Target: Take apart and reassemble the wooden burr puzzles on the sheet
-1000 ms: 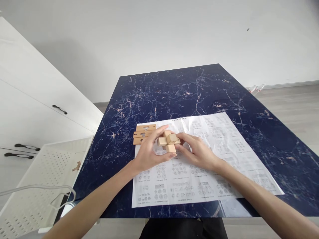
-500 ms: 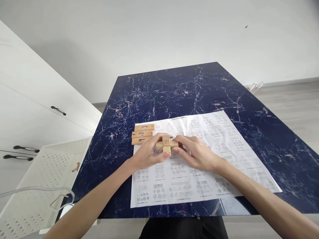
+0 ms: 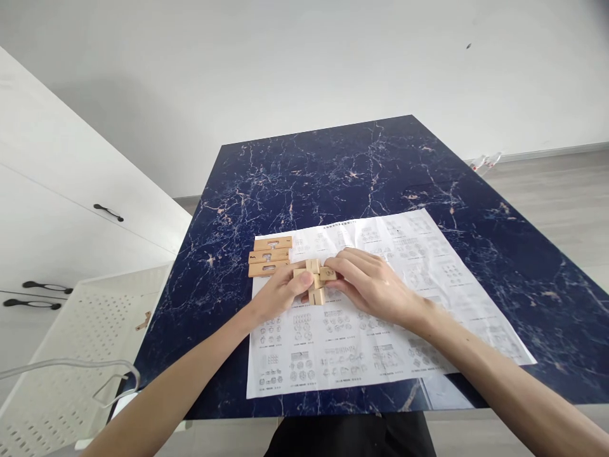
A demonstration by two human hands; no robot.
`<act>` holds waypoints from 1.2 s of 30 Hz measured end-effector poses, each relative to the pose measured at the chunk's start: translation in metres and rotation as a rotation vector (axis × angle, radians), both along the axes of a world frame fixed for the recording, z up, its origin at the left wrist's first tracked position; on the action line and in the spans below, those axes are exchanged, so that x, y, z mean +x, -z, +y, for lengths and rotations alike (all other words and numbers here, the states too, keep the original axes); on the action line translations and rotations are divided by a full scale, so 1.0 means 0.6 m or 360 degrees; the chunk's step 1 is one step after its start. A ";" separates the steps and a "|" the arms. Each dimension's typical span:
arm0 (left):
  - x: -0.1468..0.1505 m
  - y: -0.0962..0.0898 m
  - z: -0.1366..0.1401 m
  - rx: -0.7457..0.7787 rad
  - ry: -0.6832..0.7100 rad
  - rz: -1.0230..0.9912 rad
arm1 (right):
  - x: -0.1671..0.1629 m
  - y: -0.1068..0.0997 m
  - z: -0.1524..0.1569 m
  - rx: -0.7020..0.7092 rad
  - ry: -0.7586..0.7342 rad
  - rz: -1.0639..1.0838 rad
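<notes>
Between my hands is a pale wooden burr puzzle (image 3: pixel 315 296), a cross of interlocked blocks. My left hand (image 3: pixel 280 292) grips it from the left, the thumb pressed on its front face. From the right, my right hand (image 3: pixel 368 279) pinches the block end that sticks out, which bears a dark handwritten mark; its fingertips are partly hidden. Under the hands lies a large printed instruction sheet (image 3: pixel 328 355) with rows of small diagrams. Several flat wooden pieces with cut-outs (image 3: pixel 270 256) rest in a stack of rows at the sheet's upper left corner.
The dark blue marbled table (image 3: pixel 333 171) stretches beyond the sheet to the wall. At left stand a perforated cream board (image 3: pixel 42 419) with a pale bent tube (image 3: pixel 71 363) and a white cabinet with black handles (image 3: pixel 47 287). A glossy clear sheet (image 3: pixel 445 392) lies at the near edge.
The puzzle has been turned in my hands, so its marked right end faces up more. My left thumb has moved onto its front, and my right hand has shifted slightly left.
</notes>
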State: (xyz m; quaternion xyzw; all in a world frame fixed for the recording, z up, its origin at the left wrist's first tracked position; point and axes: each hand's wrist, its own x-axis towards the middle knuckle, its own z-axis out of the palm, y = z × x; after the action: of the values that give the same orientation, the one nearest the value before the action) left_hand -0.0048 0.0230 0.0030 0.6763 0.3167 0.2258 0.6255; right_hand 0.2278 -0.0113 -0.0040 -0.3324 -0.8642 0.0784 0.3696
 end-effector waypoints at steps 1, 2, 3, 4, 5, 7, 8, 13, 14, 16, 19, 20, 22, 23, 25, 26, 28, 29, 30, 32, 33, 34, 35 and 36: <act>0.000 0.001 0.002 -0.0083 0.0021 -0.0038 | -0.001 0.000 0.000 0.0001 -0.0006 0.0011; -0.001 0.004 0.004 -0.0166 0.0049 -0.0069 | -0.002 0.001 -0.001 -0.0003 -0.0013 0.0025; -0.002 0.008 0.006 -0.0243 0.0077 -0.0096 | -0.003 0.000 -0.002 -0.0009 -0.0020 0.0041; -0.003 0.012 0.008 -0.0315 0.0108 -0.0120 | -0.004 0.000 -0.003 -0.0016 -0.0026 0.0054; -0.004 0.016 0.010 -0.0380 0.0146 -0.0142 | -0.005 -0.001 -0.004 -0.0017 -0.0034 0.0066; -0.006 0.023 0.014 -0.0477 0.0231 -0.0185 | -0.007 -0.002 -0.006 -0.0010 -0.0042 0.0080; -0.007 0.025 0.016 -0.0514 0.0268 -0.0200 | -0.008 -0.003 -0.007 -0.0004 -0.0043 0.0083; -0.009 0.023 0.021 -0.0623 0.0309 -0.0159 | -0.009 -0.001 -0.008 -0.0009 -0.0017 0.0064; -0.009 0.021 0.021 -0.0651 0.0313 -0.0156 | -0.009 -0.002 -0.007 -0.0026 -0.0010 0.0054; -0.007 0.016 0.020 -0.0730 0.0331 -0.0181 | -0.008 -0.003 -0.007 -0.0073 -0.0009 0.0042; -0.003 0.008 0.017 -0.0873 0.0337 -0.0230 | -0.005 -0.005 -0.007 -0.0144 -0.0048 0.0063; -0.002 0.006 0.015 -0.0910 0.0322 -0.0234 | -0.004 -0.006 -0.007 -0.0159 -0.0062 0.0071; -0.001 0.004 0.014 -0.0957 0.0283 -0.0231 | -0.003 -0.006 -0.006 -0.0174 -0.0074 0.0076; -0.001 0.003 0.013 -0.0965 0.0275 -0.0228 | -0.002 -0.005 -0.006 -0.0180 -0.0072 0.0077; -0.001 0.004 0.013 -0.0959 0.0286 -0.0220 | -0.003 -0.004 -0.006 -0.0206 -0.0063 0.0082; -0.002 0.005 0.014 -0.0948 0.0299 -0.0218 | -0.003 -0.003 -0.007 -0.0232 -0.0058 0.0091; -0.003 0.007 0.015 -0.0915 0.0316 -0.0227 | -0.006 0.000 -0.008 -0.0299 -0.0051 0.0119; -0.004 0.008 0.016 -0.0898 0.0318 -0.0235 | -0.007 0.001 -0.008 -0.0333 -0.0047 0.0137; -0.004 0.009 0.016 -0.0881 0.0317 -0.0242 | -0.009 0.002 -0.009 -0.0361 -0.0043 0.0155; -0.005 0.008 0.017 -0.0850 0.0306 -0.0253 | -0.012 0.004 -0.011 -0.0388 -0.0034 0.0196; -0.005 0.007 0.017 -0.0839 0.0299 -0.0253 | -0.013 0.005 -0.012 -0.0386 -0.0027 0.0217; -0.005 0.005 0.017 -0.0829 0.0290 -0.0250 | -0.015 0.005 -0.013 -0.0380 -0.0019 0.0235; -0.005 0.004 0.017 -0.0821 0.0283 -0.0248 | -0.016 0.006 -0.013 -0.0374 -0.0011 0.0248; -0.005 0.002 0.018 -0.0818 0.0281 -0.0245 | -0.017 0.007 -0.014 -0.0373 -0.0004 0.0257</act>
State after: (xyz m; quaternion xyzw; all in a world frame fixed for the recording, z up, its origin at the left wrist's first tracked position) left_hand -0.0076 0.0335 0.0016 0.5013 0.2550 0.1334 0.8160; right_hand 0.2177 -0.0198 -0.0082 -0.3648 -0.8170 0.2058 0.3964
